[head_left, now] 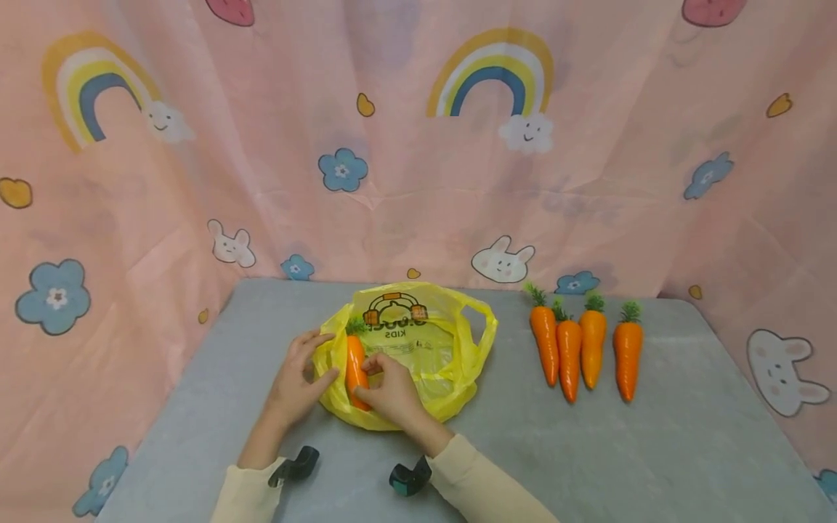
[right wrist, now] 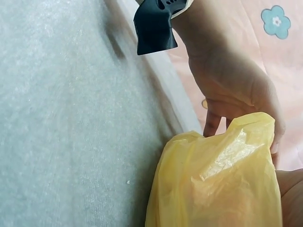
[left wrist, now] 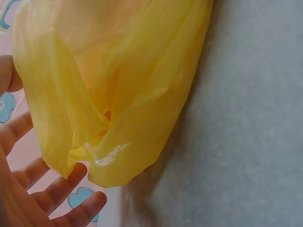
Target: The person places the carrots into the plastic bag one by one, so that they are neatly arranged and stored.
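Note:
A yellow plastic bag point(head_left: 434, 407) stands on the table with its mouth spread wide. Just inside its left side is an orange carrot point(head_left: 355, 359), tilted nearly upright with its green leafy top upward. My right hand point(head_left: 395, 392) reaches into the mouth and holds the carrot between thumb and fingers. My left hand point(head_left: 297, 381) rests at the bag's left rim, fingers spread. In the left wrist view, its loosely straight fingers point(left wrist: 78, 208) lie along the bag point(left wrist: 137, 109). The right wrist view shows the left hand point(right wrist: 232, 85) behind the bag point(right wrist: 222, 179).
Several more carrots point(head_left: 569, 356) lie side by side on the grey table point(head_left: 490, 465), to the right of the bag. A pink patterned curtain point(head_left: 405, 218) hangs behind. Black camera mounts point(head_left: 410, 477) sit at both wrists.

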### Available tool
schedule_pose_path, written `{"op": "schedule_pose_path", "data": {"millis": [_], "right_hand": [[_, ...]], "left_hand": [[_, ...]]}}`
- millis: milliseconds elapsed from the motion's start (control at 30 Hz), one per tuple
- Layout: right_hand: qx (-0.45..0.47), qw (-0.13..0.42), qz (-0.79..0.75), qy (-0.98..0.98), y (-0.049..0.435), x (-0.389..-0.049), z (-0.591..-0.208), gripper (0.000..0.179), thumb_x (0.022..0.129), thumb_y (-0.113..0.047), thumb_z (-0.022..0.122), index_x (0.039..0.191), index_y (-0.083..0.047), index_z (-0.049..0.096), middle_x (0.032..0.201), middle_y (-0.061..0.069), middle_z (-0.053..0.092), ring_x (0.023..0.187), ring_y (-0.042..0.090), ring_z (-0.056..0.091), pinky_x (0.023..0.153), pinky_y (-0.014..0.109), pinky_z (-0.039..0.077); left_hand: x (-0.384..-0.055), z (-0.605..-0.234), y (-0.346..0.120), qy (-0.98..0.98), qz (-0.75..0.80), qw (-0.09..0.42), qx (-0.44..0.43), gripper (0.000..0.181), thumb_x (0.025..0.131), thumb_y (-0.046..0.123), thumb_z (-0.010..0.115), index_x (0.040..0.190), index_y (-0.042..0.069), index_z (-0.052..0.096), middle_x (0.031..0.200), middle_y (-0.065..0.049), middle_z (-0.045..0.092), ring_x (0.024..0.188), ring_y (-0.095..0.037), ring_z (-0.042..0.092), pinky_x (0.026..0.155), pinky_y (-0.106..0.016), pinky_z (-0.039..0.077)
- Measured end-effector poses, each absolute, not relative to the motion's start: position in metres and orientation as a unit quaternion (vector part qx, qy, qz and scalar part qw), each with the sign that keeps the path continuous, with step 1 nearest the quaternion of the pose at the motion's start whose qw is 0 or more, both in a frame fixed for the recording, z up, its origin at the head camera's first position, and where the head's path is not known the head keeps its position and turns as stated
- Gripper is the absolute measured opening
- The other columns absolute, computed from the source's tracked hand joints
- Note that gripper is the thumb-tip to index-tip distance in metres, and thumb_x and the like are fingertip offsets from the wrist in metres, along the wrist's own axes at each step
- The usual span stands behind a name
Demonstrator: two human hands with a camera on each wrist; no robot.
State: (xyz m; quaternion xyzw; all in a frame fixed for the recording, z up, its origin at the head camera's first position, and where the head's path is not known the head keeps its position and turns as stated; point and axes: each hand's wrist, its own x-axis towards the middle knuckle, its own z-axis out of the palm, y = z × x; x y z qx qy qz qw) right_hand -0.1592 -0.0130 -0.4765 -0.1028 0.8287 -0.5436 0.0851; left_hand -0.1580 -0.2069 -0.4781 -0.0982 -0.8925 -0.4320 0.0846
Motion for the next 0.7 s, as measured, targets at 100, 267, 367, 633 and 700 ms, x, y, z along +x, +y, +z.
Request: {"op": "schedule_pose_path", "data": {"millis": [100, 267, 367, 633, 700], "right_hand": [[-0.106, 0.088, -0.54, 0.83, -0.0128, -0.159, -0.4749, 0.026, 0.078, -0.011, 0.074, 0.1, -0.007, 0.061, 0.101, 0.007, 0.063, 0.071, 0.01, 0.059, 0.061, 0.022, 0.052], [-0.113, 0.097, -0.528, 0.836, -0.0123, -0.1576, -0.4744, 0.026, 0.078, -0.008, 0.073, 0.101, -0.007, 0.06, 0.101, 0.006, 0.063, 0.075, 0.01, 0.06, 0.064, 0.022, 0.053], [-0.119, 0.098, -0.519, 0.841, -0.0121, -0.1564, -0.4743, 0.027, 0.078, -0.007, 0.072, 0.102, -0.007, 0.06, 0.101, 0.005, 0.063, 0.074, 0.009, 0.059, 0.062, 0.021, 0.052], [-0.113, 0.086, -0.515, 0.846, -0.0092, -0.1546, -0.4742, 0.027, 0.078, -0.009, 0.073, 0.102, -0.008, 0.061, 0.104, 0.008, 0.062, 0.073, 0.009, 0.059, 0.06, 0.021, 0.052], [-0.112, 0.081, -0.518, 0.844, -0.0081, -0.155, -0.4731, 0.026, 0.079, -0.01, 0.073, 0.102, -0.009, 0.062, 0.105, 0.008, 0.062, 0.073, 0.009, 0.058, 0.06, 0.021, 0.052]], "left_hand": [[-0.1581, -0.477, -0.2079, -0.893, -0.431, 0.086, -0.095, 0.054, 0.085, 0.02, 0.07, 0.136, 0.019, 0.052, 0.15, -0.016, 0.034, 0.13, -0.039, 0.043, 0.092, -0.056, 0.049], [-0.1581, -0.4793, -0.2089, -0.893, -0.429, 0.091, -0.1, 0.053, 0.086, 0.022, 0.07, 0.136, 0.018, 0.052, 0.148, -0.016, 0.035, 0.13, -0.039, 0.043, 0.091, -0.056, 0.049], [-0.1577, -0.4805, -0.2089, -0.891, -0.431, 0.095, -0.103, 0.052, 0.086, 0.023, 0.07, 0.135, 0.018, 0.053, 0.147, -0.016, 0.036, 0.129, -0.038, 0.044, 0.09, -0.056, 0.049], [-0.1581, -0.4821, -0.2087, -0.892, -0.429, 0.096, -0.101, 0.053, 0.086, 0.023, 0.07, 0.135, 0.019, 0.052, 0.147, -0.015, 0.036, 0.129, -0.037, 0.044, 0.089, -0.054, 0.05], [-0.1587, -0.4809, -0.2086, -0.892, -0.43, 0.097, -0.1, 0.053, 0.085, 0.022, 0.07, 0.135, 0.019, 0.052, 0.147, -0.015, 0.036, 0.129, -0.037, 0.044, 0.09, -0.054, 0.05]]}}
